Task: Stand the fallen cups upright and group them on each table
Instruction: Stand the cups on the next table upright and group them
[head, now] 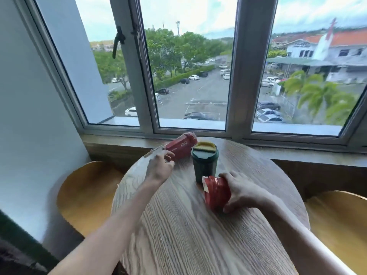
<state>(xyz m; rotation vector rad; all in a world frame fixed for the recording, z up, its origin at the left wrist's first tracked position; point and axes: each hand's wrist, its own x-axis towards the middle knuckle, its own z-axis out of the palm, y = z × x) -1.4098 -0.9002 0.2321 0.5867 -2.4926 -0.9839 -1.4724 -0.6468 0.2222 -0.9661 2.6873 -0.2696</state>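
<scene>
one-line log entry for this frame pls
left hand: gripping tilted red cup | right hand: gripping tilted red cup | green cup: upright | round wooden table

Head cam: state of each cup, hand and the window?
far red cup: tilted, not upright, in left hand
near red cup: on its side, in right hand
green cup: upright, lid on
left hand: gripping
right hand: gripping
window: looks shut
</scene>
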